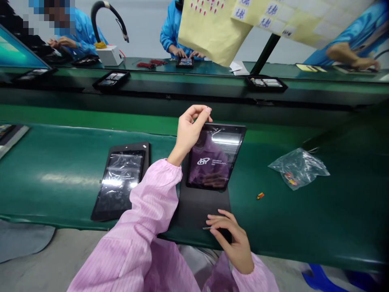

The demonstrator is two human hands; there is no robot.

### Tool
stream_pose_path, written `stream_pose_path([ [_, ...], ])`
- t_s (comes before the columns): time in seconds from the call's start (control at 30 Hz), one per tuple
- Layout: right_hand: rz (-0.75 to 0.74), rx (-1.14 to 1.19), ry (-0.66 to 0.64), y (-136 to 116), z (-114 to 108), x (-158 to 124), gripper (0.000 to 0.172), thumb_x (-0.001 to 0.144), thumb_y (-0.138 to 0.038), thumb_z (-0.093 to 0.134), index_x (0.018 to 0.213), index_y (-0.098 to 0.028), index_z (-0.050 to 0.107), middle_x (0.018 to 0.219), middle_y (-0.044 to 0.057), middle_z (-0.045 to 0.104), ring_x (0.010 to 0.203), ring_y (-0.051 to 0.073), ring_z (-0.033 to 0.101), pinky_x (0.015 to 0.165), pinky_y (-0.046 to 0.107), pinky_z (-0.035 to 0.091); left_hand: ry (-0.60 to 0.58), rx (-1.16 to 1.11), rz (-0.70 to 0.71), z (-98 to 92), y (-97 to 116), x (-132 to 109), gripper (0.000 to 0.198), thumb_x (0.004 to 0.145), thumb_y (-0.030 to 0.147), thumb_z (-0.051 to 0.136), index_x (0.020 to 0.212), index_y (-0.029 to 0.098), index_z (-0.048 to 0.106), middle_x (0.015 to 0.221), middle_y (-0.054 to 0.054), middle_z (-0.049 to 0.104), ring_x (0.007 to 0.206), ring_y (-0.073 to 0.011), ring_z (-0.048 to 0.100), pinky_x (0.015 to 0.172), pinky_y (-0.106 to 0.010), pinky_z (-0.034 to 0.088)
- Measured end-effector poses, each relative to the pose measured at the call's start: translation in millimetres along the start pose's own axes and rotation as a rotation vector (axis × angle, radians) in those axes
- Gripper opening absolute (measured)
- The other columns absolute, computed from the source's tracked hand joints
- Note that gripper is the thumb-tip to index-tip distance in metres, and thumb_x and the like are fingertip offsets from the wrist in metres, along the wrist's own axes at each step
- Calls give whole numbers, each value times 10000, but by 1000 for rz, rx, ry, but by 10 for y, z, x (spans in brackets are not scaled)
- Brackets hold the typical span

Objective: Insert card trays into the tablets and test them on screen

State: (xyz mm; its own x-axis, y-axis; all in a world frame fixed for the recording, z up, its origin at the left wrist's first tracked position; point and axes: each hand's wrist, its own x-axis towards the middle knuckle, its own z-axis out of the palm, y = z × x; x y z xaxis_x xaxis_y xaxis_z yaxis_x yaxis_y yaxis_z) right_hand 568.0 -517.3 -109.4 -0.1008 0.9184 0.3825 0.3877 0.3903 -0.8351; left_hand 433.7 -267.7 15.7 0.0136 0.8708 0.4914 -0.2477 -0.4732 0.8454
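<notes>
A tablet (209, 162) with a lit "HYUNDAI TECHNOLOGY" screen lies over a dark flat case or pad (197, 207) in front of me. My left hand (191, 125) is at its top edge, thumb and forefinger pinched together; whatever tiny thing is between them is too small to name. Below the tablet, my right hand (232, 237) grips a thin metal pin (208, 228) between thumb and finger, with the other fingers spread. To the left, a second tablet (121, 178) under shiny film rests on another dark case and shows the same logo.
A small red and yellow card-like piece (259, 196) lies right of the tablet, near a clear plastic bag (299, 168) with small coloured pieces. Beyond the green bench, a dark conveyor carries black trays (111, 80). Co-workers in blue (172, 30) sit opposite, behind hanging yellow sheets (212, 36).
</notes>
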Motion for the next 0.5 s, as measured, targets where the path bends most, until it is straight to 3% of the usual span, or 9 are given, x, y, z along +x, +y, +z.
stream_pose_path([
  [0.2,-13,64,4,38,-1,-12,70,826,-210,708,826,-278,691,777,-35,753,734,194,727,881,426,510,9,34,10,-6,0,10,153,849,340,648,810,191,645,682,16,626,681,-91,593,736,-235,465],
  [0.5,28,90,31,54,17,-42,118,894,-191,583,863,-264,670,804,-14,749,745,178,706,880,402,519,43,31,-52,-17,14,-4,180,819,362,668,801,184,646,685,16,616,660,-87,566,693,-220,446],
])
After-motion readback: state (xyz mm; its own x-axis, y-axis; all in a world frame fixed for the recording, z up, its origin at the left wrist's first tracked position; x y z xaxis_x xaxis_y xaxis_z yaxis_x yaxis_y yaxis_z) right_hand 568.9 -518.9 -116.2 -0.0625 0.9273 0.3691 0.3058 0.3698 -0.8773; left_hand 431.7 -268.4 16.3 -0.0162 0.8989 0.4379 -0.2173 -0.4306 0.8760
